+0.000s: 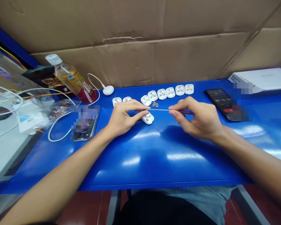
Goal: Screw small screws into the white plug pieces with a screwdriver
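While hands [198, 120] pinch thin metal-shafted tool [159, 109] | rounded casings [162, 94] | glossy tabletop [145, 168]

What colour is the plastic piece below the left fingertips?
The piece is white, seen in the head view.

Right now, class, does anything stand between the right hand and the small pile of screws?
Nothing visible stands between the right hand and the screws. The thin-shafted tool it shares with the left hand passes just below them in the picture.
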A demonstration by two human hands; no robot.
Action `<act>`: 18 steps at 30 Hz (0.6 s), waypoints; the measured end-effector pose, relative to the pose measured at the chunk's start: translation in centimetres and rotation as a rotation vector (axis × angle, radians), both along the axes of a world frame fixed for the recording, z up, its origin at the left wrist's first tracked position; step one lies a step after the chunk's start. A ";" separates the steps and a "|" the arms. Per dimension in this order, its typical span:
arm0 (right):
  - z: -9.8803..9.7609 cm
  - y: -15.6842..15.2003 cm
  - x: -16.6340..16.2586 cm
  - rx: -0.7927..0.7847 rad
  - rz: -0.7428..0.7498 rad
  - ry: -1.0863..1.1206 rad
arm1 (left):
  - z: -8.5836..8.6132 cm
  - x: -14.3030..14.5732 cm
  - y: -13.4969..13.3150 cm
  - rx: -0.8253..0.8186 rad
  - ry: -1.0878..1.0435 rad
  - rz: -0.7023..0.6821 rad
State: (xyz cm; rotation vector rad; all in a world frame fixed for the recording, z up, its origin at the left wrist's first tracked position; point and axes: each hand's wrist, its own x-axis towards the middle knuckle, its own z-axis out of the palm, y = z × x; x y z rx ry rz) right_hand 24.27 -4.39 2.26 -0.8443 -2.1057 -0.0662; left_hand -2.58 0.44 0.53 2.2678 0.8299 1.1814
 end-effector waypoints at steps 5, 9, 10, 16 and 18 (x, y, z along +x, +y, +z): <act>0.2 0.0 0.2 0.009 0.017 -0.019 | -0.3 -0.1 0.1 0.068 0.062 0.004; 0.3 0.2 0.3 0.028 0.024 -0.047 | -0.7 -0.3 0.2 0.144 0.110 -0.028; 0.3 0.2 0.3 0.034 0.027 -0.058 | -0.8 -0.3 0.3 0.167 0.127 -0.039; 0.5 0.2 0.5 0.024 0.028 -0.100 | -0.8 -0.3 0.3 0.390 0.201 -0.067; 0.5 0.1 0.4 0.024 0.005 -0.057 | -0.7 -0.2 0.3 0.417 0.191 -0.038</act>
